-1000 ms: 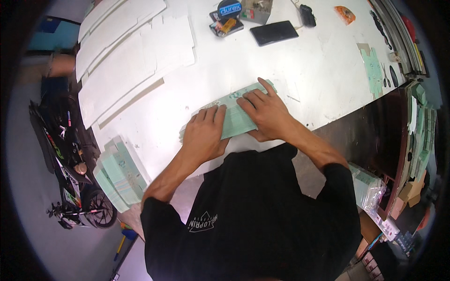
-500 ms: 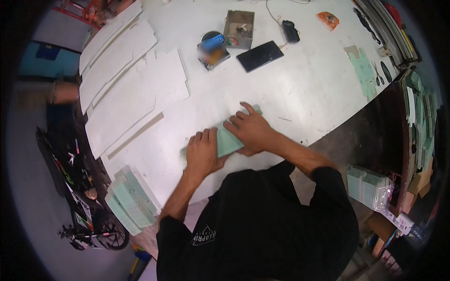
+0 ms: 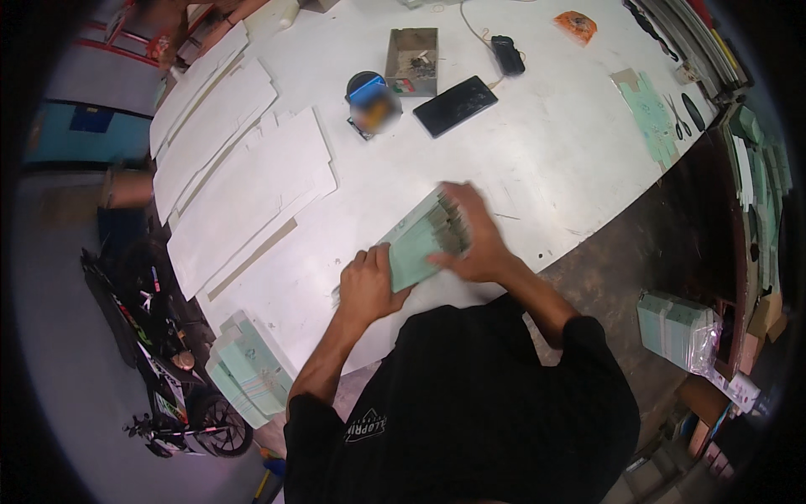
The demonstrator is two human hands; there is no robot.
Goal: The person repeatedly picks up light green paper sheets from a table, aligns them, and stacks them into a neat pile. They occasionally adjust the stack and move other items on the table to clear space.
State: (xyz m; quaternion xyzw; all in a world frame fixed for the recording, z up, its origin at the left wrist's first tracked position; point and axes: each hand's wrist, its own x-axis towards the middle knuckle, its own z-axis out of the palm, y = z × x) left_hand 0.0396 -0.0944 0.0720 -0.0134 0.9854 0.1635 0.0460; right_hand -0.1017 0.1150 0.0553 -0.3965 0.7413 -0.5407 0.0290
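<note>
A stack of pale green flattened cartons [image 3: 411, 252] rests on the white table in front of me, its right end showing several ragged layer edges. My left hand [image 3: 367, 281] is closed over its left end, knuckles up. At the right end, my right hand [image 3: 478, 239] spans the stack, fingers bent over the far corner and thumb on the near side; it is slightly blurred. A bundle of similar green cartons [image 3: 248, 365] lies at the table's left near edge.
Overlapping white card sheets [image 3: 260, 193] cover the table's left side. Farther back are a phone [image 3: 456, 106], a grey box [image 3: 412, 63], a black device with a cable [image 3: 507, 55] and an orange packet [image 3: 575, 27]. Scissors [image 3: 677, 118] lie at right. A motorcycle [image 3: 159, 361] stands left.
My right hand has shifted from on top of the stack to its right end, opening wider around it. The stack's layered end now shows. My left hand stays on the left end.
</note>
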